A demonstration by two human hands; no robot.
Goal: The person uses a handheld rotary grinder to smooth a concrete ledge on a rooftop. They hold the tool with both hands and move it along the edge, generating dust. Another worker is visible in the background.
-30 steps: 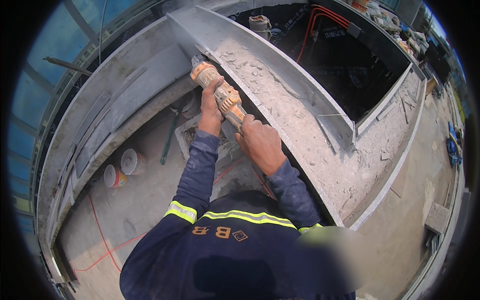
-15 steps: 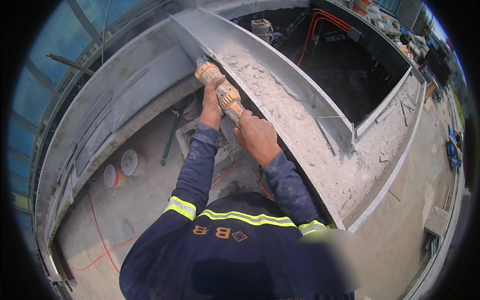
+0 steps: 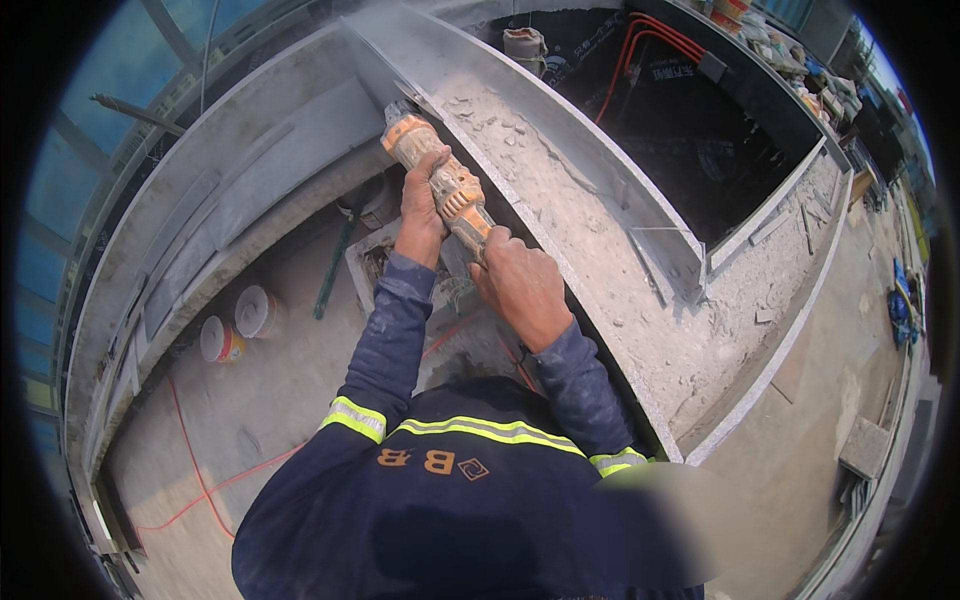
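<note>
Both my hands are closed around a dusty orange angle grinder (image 3: 462,200). My left hand (image 3: 422,210) wraps its body towards the front, and my right hand (image 3: 523,287) grips its rear end. The grinder's head is up against the upright stone slab (image 3: 540,232) that edges a rubble-strewn trough (image 3: 600,265). Whether the disc touches the stone cannot be made out. Pale dust hangs over the far end of the trough.
Two white buckets (image 3: 256,311) stand on the floor at the left, near red cords (image 3: 196,470). A dark green bar (image 3: 335,268) leans beneath the curved stone ledge (image 3: 250,195). Beyond the trough lies a black-lined pit (image 3: 680,150) with red conduits (image 3: 660,33).
The grinder's head has shifted slightly left and away along the slab, with both hands still holding it. The view has moved a little, and the dust at the far end looks thicker.
</note>
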